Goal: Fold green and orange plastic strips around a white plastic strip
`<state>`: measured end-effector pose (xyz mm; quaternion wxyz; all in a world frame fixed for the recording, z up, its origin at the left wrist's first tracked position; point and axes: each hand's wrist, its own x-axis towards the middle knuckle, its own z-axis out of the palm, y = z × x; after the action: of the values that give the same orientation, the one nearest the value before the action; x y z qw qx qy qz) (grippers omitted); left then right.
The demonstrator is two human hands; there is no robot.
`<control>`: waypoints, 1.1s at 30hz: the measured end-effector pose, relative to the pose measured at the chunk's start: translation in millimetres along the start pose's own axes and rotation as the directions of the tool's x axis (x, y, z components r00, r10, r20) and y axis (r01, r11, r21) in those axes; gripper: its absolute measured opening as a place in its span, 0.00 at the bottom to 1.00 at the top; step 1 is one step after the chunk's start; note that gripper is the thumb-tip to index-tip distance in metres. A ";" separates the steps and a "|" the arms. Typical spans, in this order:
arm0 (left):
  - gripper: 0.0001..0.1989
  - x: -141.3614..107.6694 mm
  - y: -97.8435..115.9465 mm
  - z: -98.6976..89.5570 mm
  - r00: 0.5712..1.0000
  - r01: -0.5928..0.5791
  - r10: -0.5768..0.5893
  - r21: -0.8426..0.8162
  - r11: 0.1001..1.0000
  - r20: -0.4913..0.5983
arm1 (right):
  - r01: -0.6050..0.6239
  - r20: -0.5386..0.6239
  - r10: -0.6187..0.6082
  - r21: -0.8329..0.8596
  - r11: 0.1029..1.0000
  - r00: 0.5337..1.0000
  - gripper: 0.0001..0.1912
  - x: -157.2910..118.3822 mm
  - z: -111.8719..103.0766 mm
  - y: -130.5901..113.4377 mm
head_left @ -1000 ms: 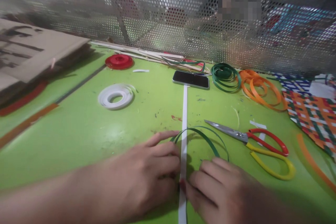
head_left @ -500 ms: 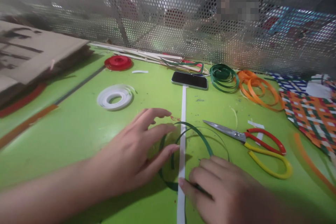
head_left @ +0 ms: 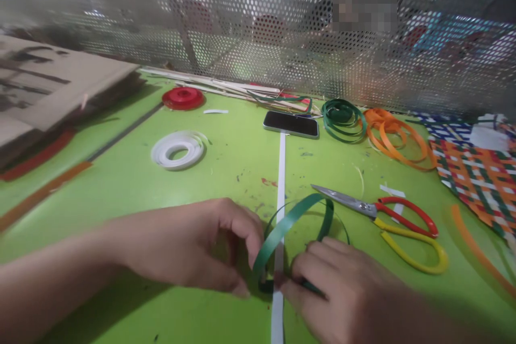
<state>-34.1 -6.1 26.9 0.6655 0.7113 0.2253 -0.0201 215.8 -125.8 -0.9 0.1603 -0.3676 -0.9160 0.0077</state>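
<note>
A long white strip runs down the green tabletop, its far end reaching the phone. Curling in loops across it is a green strip. My right hand is closed around part of the green strip, its thumb tip resting by the white strip. My left hand is to the left of the loops, thumb and fingers apart; its fingertips come close to the green strip, and whether they touch it I cannot tell. Scissors with red and yellow handles lie to the right of the loops.
A white coil and a red coil lie at the left, near stacked cardboard. Green and orange coils and woven strips lie at the right. A perforated metal panel closes off the back.
My left hand has come down and nearer to me, its fingers curling downward. The green loop now rises higher and bends differently. My right hand has barely moved.
</note>
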 end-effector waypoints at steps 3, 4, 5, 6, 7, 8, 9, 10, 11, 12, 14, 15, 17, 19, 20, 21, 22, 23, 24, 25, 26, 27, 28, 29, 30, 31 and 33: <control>0.03 3.1 -0.2 3.0 0.995 -0.094 0.095 0.057 0.994 -0.009 | 0.001 0.018 -0.001 0.006 1.000 1.000 0.07 -0.2 -0.4 -0.5; 0.02 3.9 -0.2 4.9 0.993 -0.115 0.117 0.083 0.990 -0.014 | -0.002 0.018 0.002 0.008 1.000 1.000 0.07 0.0 -0.3 -0.8; 0.02 4.3 0.0 6.8 0.990 -0.136 0.139 0.113 0.984 -0.025 | -0.007 0.009 0.007 0.006 1.000 1.000 0.07 0.4 -0.1 -1.0; 0.02 4.4 0.0 8.9 0.987 -0.145 0.154 0.152 0.978 -0.048 | -0.012 0.003 0.012 0.005 1.000 1.000 0.07 1.0 0.3 -1.1; 0.02 4.3 -0.1 11.0 0.984 -0.144 0.162 0.198 0.969 -0.077 | -0.013 0.003 0.013 0.003 1.000 1.000 0.07 1.6 0.7 -1.3; 0.03 4.0 -0.7 13.2 0.980 -0.137 0.167 0.246 0.959 -0.105 | -0.009 0.001 0.009 -0.001 1.000 1.000 0.07 2.1 1.1 -1.3; 0.05 3.8 -1.7 15.6 0.976 -0.130 0.175 0.292 0.947 -0.132 | 0.001 -0.005 -0.001 -0.005 1.000 1.000 0.07 2.7 1.6 -1.4; 0.06 3.8 -3.3 18.3 0.970 -0.122 0.183 0.335 0.934 -0.158 | 0.003 -0.012 -0.003 -0.010 1.000 1.000 0.07 3.2 2.0 -1.5; 0.06 4.0 -5.4 21.3 0.963 -0.113 0.195 0.376 0.920 -0.186 | 0.005 -0.014 -0.005 -0.016 1.000 1.000 0.07 3.5 2.4 -1.5; 0.05 4.6 -7.9 24.6 0.952 -0.105 0.213 0.418 0.902 -0.221 | 0.003 -0.017 -0.004 -0.019 1.000 1.000 0.08 3.7 2.6 -1.5; 0.03 6.3 -13.8 31.8 0.924 -0.070 0.243 0.494 0.867 -0.296 | -0.002 -0.019 0.001 -0.016 1.000 1.000 0.08 3.5 2.4 -1.5; 0.02 7.3 -16.8 35.6 0.910 -0.048 0.254 0.525 0.850 -0.328 | -0.002 -0.016 0.002 -0.013 1.000 1.000 0.08 3.2 2.1 -1.5; 0.02 9.2 -22.2 43.3 0.888 0.003 0.262 0.575 0.818 -0.377 | -0.006 0.003 0.006 -0.006 1.000 1.000 0.07 1.9 1.2 -1.7; 0.03 11.0 -26.1 50.0 0.876 0.047 0.272 0.634 0.772 -0.397 | -0.019 0.019 0.019 -0.011 1.000 1.000 0.07 0.6 0.8 -2.4; 0.04 11.9 -27.4 52.8 0.872 0.063 0.285 0.668 0.742 -0.398 | -0.031 0.027 0.031 -0.013 0.999 0.999 0.07 0.0 1.0 -2.9; 0.05 12.7 -28.2 55.0 0.870 0.069 0.302 0.702 0.709 -0.389 | -0.036 0.042 0.037 -0.013 0.999 0.998 0.07 -0.3 1.5 -3.6; 0.06 13.6 -28.8 56.7 0.868 0.063 0.327 0.736 0.674 -0.373 | -0.032 0.044 0.033 -0.011 0.999 0.999 0.07 -0.4 2.4 -4.3; 0.07 14.5 -29.2 57.9 0.865 0.047 0.358 0.766 0.641 -0.352 | -0.030 0.038 0.030 -0.009 1.000 0.999 0.07 -0.2 3.4 -4.9; 0.08 15.3 -29.6 58.6 0.857 0.026 0.393 0.790 0.613 -0.333 | -0.028 0.034 0.028 -0.003 1.000 0.999 0.07 0.3 4.5 -5.4; 0.08 15.9 -30.1 58.9 0.847 0.008 0.423 0.804 0.595 -0.321 | -0.028 0.033 0.028 0.005 1.000 0.999 0.06 1.0 5.5 -5.7; 0.08 16.3 -30.7 58.8 0.839 -0.001 0.439 0.807 0.591 -0.321 | -0.022 0.026 0.022 0.013 1.000 0.999 0.06 1.8 6.2 -5.8; 0.08 16.4 -31.3 58.5 0.834 -0.005 0.443 0.798 0.603 -0.330 | -0.019 0.017 0.019 0.021 1.000 1.000 0.06 2.8 6.7 -5.7; 0.08 16.3 -31.8 58.0 0.832 -0.004 0.434 0.777 0.629 -0.347 | -0.017 0.014 0.016 0.027 0.999 1.000 0.05 3.7 6.8 -5.4; 0.07 15.8 -32.0 57.4 0.834 -0.002 0.414 0.747 0.665 -0.366 | -0.007 0.016 0.006 0.032 0.999 1.000 0.04 4.4 6.5 -4.9; 0.06 15.2 -31.8 56.7 0.838 -0.004 0.390 0.711 0.703 -0.381 | 0.005 0.014 -0.006 0.033 0.999 1.000 0.02 5.0 6.0 -4.4; 0.05 14.4 -31.2 55.9 0.846 -0.014 0.367 0.672 0.740 -0.387 | 0.018 0.015 -0.018 0.030 0.999 1.000 0.03 5.4 5.4 -3.8; 0.04 12.6 -29.1 54.1 0.856 -0.055 0.347 0.600 0.798 -0.383 | 0.033 0.030 -0.033 0.021 0.999 0.999 0.06 5.8 4.0 -2.8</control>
<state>-18.2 -53.7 -10.6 0.3448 0.8796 0.2853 0.1614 208.8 -123.5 -2.7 0.1504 -0.3506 -0.9241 0.0202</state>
